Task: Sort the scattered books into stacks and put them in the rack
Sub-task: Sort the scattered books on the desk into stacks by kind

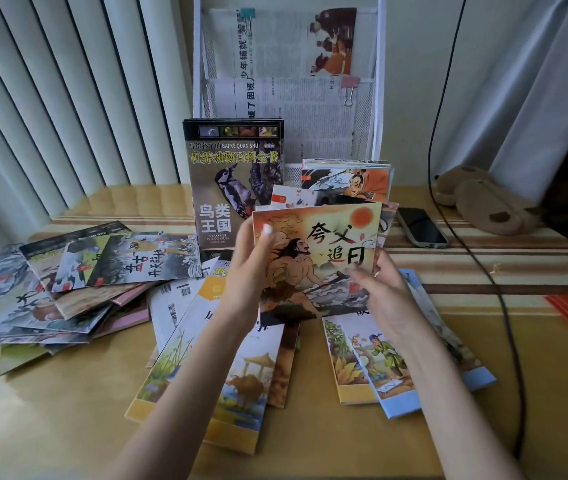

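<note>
1. Left hand (253, 271): grips the left edge of an upright bundle of picture books (320, 258), thumb on the front cover, fingers behind.
2. Right hand (384, 299): curled round the bundle's lower right corner, fingertips on the front cover. Slightly blurred, so exact finger placement is unclear.
3. Table (68, 410): yellow wood top, striped band along the back edge.
4. White mesh rack (377, 98): stands at the middle of the back edge, against the wall. Upper pockets hold newspapers (286, 57) fixed with binder clips.
5. Scattered book pile (68, 282): overlapping, spread along the left edge.
6. Centre stack of yellow-bordered books (227, 368): lies flat under the left forearm, fanned out toward the front edge.
7. Right stack (379, 368): yellow and blue bordered books, flat, under the right wrist.
8. Bird encyclopedia (230, 188): upright at the rack's lower left, woodpecker cover facing out.
9. Smaller books (351, 178): upright at the rack's lower right, just behind the held bundle.
10. Plush toy (483, 202): back right corner.
11. Phone (421, 226): face up near the back edge, right of the rack.
12. Black cable (504, 306): runs down the right side.
</note>
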Tool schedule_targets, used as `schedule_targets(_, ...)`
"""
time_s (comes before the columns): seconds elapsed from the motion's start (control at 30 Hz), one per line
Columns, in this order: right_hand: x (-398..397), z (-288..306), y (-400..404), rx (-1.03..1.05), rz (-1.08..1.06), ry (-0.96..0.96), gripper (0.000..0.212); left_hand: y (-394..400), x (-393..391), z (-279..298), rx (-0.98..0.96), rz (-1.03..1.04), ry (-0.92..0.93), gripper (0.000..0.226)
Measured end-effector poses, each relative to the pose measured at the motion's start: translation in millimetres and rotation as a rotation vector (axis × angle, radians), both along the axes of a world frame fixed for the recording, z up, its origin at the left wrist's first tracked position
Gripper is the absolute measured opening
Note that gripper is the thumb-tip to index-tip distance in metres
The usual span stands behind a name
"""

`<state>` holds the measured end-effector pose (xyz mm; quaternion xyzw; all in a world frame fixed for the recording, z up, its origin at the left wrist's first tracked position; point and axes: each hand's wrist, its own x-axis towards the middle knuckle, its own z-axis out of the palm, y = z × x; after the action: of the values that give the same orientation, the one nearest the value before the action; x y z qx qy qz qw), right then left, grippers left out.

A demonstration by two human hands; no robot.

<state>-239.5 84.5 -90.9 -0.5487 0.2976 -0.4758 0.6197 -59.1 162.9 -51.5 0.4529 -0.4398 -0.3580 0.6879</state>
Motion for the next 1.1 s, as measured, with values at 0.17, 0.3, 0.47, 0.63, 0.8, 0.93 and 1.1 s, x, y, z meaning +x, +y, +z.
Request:
schedule_targets(0.17,0,-3,3,0.028,0.025,-0.001,0.095,2,-1,-4,-0.016,-0.072,-0.13,0.038)
schedule_targets(0.3,-2,3,4,0.206,0.088,-0.19,0.043,-3,2,-14,0.01,0.028,-0.168,0.042)
schedule_targets(0.47,-2,0,3,0.195,-0.035,-0.212,0.081,-5,2,-23,0.046,0.043,-0.179,0.057)
schedule_targets(0.63,-4,-3,1,0.124,-0.063,-0.162,0.04,-7,8,-28,0.081,0.052,-0.092,0.05)
schedule_targets(0.8,-3,-2,-6,0.054,-0.33,-0.158,0.019,-9,11,-36,0.091,0.162,-0.104,0.029)
schedule_targets(0.93,-12,-5,-15,0.099,-0.53,-0.143,0.008,-10,24,-36,0.109,0.236,0.022,0.017)
schedule_targets(1.1,-20,-10,-16,0.121,-0.649,-0.13,0.014,-9,38,-36,0.089,0.334,0.209,0.018)
